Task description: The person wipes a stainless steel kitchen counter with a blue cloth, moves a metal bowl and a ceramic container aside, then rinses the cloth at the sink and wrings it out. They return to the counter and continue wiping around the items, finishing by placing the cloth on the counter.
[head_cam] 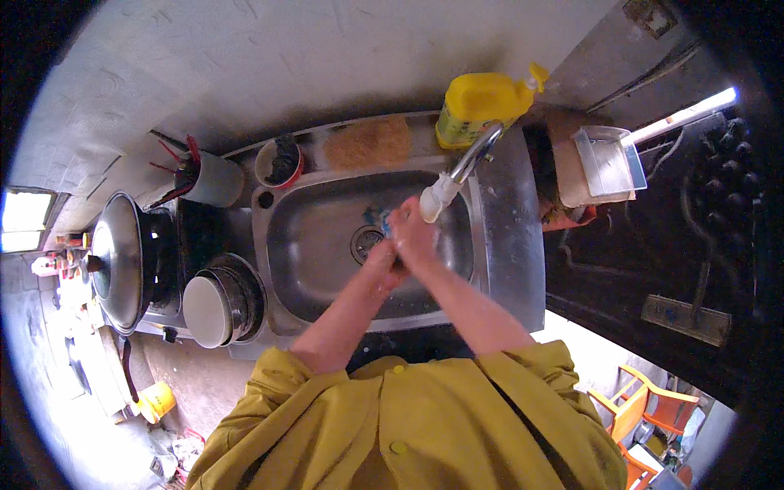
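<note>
My left hand (384, 260) and my right hand (413, 231) are together over a stainless steel sink (306, 263), right of its drain strainer (367, 242). Something blue and wet, perhaps a cloth or scrubber, shows at the fingertips of my right hand; which hand grips it is unclear. The wrapped spout of a chrome faucet (474, 156) ends just above my right hand. The fingers of my left hand are mostly hidden under my right.
A yellow detergent jug (481, 104) stands behind the faucet. On the left are a red-and-white bowl (263, 164), stacked pots (208, 311), a lidded wok (116, 263) and a utensil container (217, 180). A clear plastic box (603, 162) lies at right.
</note>
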{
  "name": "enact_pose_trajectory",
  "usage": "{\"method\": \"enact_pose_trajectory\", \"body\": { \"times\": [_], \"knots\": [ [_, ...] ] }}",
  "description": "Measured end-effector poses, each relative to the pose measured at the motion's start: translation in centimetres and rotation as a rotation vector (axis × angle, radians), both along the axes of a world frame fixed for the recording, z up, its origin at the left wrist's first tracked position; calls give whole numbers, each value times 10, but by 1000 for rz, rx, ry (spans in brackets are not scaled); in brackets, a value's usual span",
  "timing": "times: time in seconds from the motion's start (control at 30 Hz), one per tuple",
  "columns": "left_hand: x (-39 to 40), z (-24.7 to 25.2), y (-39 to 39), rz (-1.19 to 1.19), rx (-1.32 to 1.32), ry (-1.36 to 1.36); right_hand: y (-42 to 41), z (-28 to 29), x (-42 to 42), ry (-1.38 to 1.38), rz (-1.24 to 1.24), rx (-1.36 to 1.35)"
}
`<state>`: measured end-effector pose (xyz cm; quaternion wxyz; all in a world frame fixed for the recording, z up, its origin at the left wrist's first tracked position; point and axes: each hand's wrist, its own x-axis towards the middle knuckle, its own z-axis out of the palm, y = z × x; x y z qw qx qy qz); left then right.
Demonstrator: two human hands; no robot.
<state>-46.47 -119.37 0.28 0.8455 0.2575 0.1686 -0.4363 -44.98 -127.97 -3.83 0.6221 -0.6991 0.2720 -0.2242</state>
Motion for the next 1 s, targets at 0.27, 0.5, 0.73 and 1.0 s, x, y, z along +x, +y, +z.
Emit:
{"method": "enact_pose_trajectory", "body": {
  "times": [0.27, 0.5, 0.73, 1.0],
  "knots": [
    [25, 7, 18, -132, 305, -57, 46, 85, -47, -65, 342, -419],
    [16, 19, -7, 105, 161, 111, 8, 51, -30, 211, 127, -498],
    [31, 3, 1, 147, -175, 396, 42, 104, -68, -79, 523, -257],
    [8, 26, -7, -2, 63, 24, 1, 54, -7, 148, -33, -376]
  ]
}}
